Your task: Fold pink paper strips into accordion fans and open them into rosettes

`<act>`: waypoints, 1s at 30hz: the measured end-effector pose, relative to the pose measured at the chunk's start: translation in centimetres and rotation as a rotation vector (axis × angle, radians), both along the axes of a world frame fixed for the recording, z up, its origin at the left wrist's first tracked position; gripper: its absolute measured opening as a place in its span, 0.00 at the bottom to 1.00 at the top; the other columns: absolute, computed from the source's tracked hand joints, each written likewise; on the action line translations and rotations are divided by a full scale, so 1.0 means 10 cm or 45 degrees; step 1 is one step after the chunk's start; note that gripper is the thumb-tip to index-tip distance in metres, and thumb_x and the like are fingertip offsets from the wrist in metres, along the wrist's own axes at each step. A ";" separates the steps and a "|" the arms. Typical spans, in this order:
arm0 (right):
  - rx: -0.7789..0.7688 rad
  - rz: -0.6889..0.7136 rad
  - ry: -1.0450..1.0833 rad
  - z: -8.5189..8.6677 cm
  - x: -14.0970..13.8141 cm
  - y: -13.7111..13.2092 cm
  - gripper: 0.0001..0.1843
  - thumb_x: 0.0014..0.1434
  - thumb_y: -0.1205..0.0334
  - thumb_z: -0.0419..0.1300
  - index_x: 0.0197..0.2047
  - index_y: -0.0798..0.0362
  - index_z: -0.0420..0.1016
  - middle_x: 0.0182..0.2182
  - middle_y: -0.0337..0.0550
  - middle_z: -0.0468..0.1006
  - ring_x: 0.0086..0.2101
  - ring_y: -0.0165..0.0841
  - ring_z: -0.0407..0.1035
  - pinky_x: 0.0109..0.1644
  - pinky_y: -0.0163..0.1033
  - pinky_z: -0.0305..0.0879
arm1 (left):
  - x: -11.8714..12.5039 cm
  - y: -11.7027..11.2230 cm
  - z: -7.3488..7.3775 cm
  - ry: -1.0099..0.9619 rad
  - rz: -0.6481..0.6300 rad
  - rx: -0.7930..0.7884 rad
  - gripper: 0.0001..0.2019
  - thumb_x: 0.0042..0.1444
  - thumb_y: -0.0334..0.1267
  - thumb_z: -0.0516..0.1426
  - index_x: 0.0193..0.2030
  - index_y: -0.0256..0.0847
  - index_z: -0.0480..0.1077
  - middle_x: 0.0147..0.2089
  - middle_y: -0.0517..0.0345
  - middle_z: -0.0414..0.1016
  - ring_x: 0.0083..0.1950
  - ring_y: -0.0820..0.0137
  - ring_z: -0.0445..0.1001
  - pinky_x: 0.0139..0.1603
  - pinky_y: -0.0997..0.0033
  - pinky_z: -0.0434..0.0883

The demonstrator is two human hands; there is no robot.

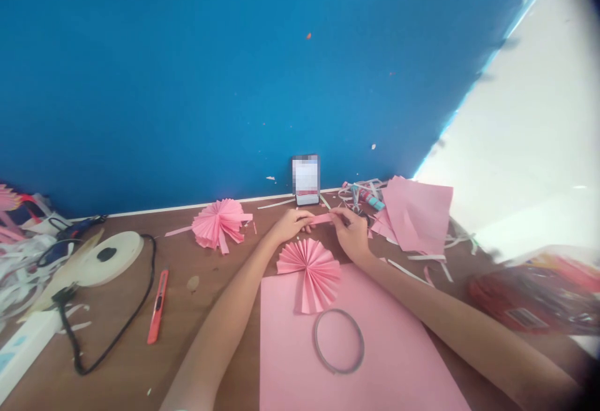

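Note:
Between my two hands a narrow pink paper strip [321, 218] is stretched sideways. My left hand [294, 225] pinches its left end, and my right hand [350, 230] pinches the right end. Just below them a pleated pink paper fan [310, 277] lies spread over the top of a large pink sheet [300, 361]. On that sheet, nearer to me, rests a thin grey ring [317, 343]. Another pleated pink paper piece [219, 225], with strips sticking out, sits on the table left of my left hand.
A red box cutter [158, 308], a black cable [152, 273], a round cream-coloured disc [112, 258] and a white power strip [28, 348] lie left. A phone [307, 180] leans on the blue wall. Pink sheets [419, 214], a glue tube [370, 197] and a plastic-wrapped pack [534, 292] are right.

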State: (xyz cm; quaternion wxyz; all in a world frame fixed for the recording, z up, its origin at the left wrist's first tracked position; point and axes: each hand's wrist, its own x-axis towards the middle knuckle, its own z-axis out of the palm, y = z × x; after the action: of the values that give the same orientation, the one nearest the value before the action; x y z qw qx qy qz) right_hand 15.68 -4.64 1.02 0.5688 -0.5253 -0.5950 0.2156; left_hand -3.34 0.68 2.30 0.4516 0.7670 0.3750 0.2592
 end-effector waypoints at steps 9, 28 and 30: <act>-0.005 -0.003 0.043 0.02 0.01 0.00 0.13 0.60 0.55 0.54 0.39 0.53 0.74 0.29 0.43 0.77 0.30 0.35 0.71 0.38 0.40 0.67 | 0.03 -0.05 0.03 0.042 0.044 0.099 0.17 0.61 0.47 0.49 0.38 0.36 0.73 0.30 0.55 0.75 0.31 0.73 0.73 0.35 0.75 0.67; -0.332 0.429 0.252 0.01 0.00 0.08 0.21 0.52 0.45 0.61 0.35 0.57 0.78 0.22 0.43 0.77 0.22 0.31 0.69 0.25 0.35 0.65 | 0.16 -0.13 0.20 0.010 0.071 0.266 0.14 0.62 0.41 0.47 0.39 0.37 0.71 0.29 0.60 0.72 0.28 0.76 0.68 0.34 0.76 0.65; -0.348 0.427 0.231 -0.01 0.00 0.09 0.20 0.52 0.46 0.61 0.33 0.57 0.79 0.20 0.42 0.76 0.21 0.31 0.69 0.25 0.35 0.65 | 0.16 -0.13 0.20 0.034 0.078 0.252 0.15 0.63 0.43 0.47 0.41 0.38 0.71 0.29 0.60 0.71 0.28 0.76 0.67 0.33 0.76 0.64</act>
State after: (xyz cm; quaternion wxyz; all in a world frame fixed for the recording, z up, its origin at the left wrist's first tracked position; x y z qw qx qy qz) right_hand 15.69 -3.76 0.90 0.4999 -0.4695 -0.5857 0.4321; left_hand -1.71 -0.65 4.27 0.3605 0.7994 0.3769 0.2982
